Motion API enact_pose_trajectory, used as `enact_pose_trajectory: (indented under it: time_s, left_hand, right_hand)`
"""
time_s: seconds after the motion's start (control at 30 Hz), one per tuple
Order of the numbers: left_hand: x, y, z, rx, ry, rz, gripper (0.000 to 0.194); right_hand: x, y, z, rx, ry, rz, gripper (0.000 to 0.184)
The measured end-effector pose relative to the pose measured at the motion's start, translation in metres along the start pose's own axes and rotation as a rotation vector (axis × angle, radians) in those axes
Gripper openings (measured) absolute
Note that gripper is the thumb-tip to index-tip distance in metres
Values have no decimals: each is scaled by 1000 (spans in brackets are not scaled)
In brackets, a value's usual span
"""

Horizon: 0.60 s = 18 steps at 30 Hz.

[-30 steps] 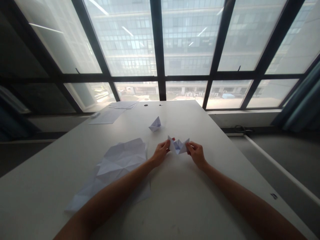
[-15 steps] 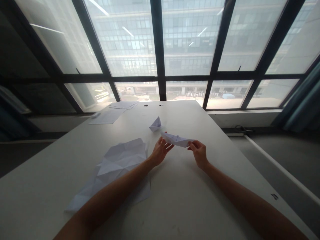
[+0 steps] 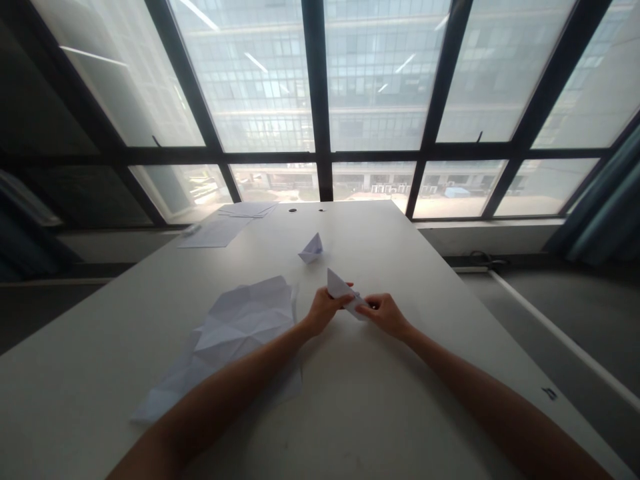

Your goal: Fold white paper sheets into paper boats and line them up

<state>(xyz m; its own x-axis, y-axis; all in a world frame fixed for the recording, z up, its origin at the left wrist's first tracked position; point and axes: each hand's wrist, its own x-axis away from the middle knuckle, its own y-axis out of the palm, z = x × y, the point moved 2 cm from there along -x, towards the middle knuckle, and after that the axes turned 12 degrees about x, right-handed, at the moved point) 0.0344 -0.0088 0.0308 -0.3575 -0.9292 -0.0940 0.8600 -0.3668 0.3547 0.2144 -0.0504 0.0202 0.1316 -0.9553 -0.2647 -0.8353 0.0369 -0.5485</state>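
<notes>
Both of my hands hold one folded white paper boat above the white table. My left hand pinches its middle, with the thumb on the near face and fingertips showing behind. My right hand grips the lower right end between thumb and fingers. One pointed end of the paper sticks up to the left, and the whole piece is tilted. Beyond my hands a second folded paper boat stands on the table by itself. Parts of the held paper are hidden by my fingers.
Creased, unfolded white paper sheets lie to the left, partly under my left forearm. Flat papers rest at the table's far left corner. A small dark mark or object is near the right edge of the table. Windows rise behind.
The held paper boat has turned from nearly level to tilted, its left point now up. My right hand has moved left and slightly nearer; my left hand's spread fingers have closed on the paper.
</notes>
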Motion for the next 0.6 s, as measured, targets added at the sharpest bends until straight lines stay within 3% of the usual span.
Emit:
enact_pose_trajectory:
  time_s: [0.13, 0.27, 0.6]
  left_hand:
    - [2, 4, -2, -54, 5, -81, 59]
    - [-1, -1, -9, -40, -12, -10, 49]
    - [-4, -4, -11, 122, -96, 38, 41]
  right_hand:
    - [1, 4, 2, 36, -3, 32, 46]
    - [1, 6, 1, 10, -15, 12, 45]
    - [2, 7, -5, -11, -26, -111, 41]
